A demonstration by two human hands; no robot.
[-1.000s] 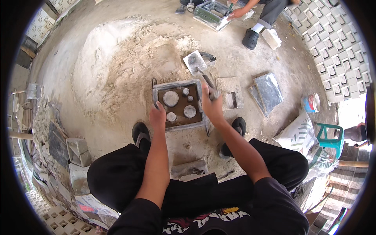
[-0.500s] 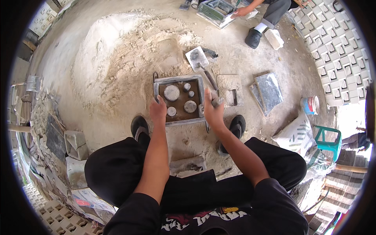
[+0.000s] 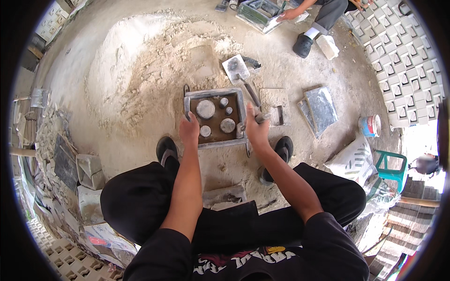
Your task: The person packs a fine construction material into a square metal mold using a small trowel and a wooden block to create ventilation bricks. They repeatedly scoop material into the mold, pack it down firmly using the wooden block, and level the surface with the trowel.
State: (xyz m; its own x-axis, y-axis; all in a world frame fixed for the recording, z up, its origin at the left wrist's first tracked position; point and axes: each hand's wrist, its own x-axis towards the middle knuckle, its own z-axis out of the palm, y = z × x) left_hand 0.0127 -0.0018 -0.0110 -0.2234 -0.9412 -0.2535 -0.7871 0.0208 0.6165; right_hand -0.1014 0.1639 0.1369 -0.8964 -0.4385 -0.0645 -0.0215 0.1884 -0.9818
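Between my feet lies a rectangular mould frame (image 3: pixel 214 145) with grey walls. Packed brown sand (image 3: pixel 213 124) fills it, with several round grey discs of different sizes set in, the largest disc (image 3: pixel 205 109) at the upper left. My left hand (image 3: pixel 189 129) is closed on the frame's left wall. At the right wall, my right hand (image 3: pixel 256 131) is closed around a short grey rod-like tool (image 3: pixel 263 118); its ends show on both sides of the fist, and its exact kind is unclear.
Beyond the frame lie a trowel (image 3: pixel 239 72) and a sand heap (image 3: pixel 136 56). A pale slab (image 3: pixel 272 96) and stacked dark plates (image 3: pixel 321 110) are to the right, near a bucket (image 3: pixel 370 125), sack (image 3: pixel 351 161) and green stool (image 3: pixel 393 168). Another person's hand (image 3: pixel 289 15) touches a second mould (image 3: pixel 262 16).
The tool in my right hand has shifted and tilted slightly, with its right end showing a little farther out. My left hand stays nearly where it was at the frame's left wall.
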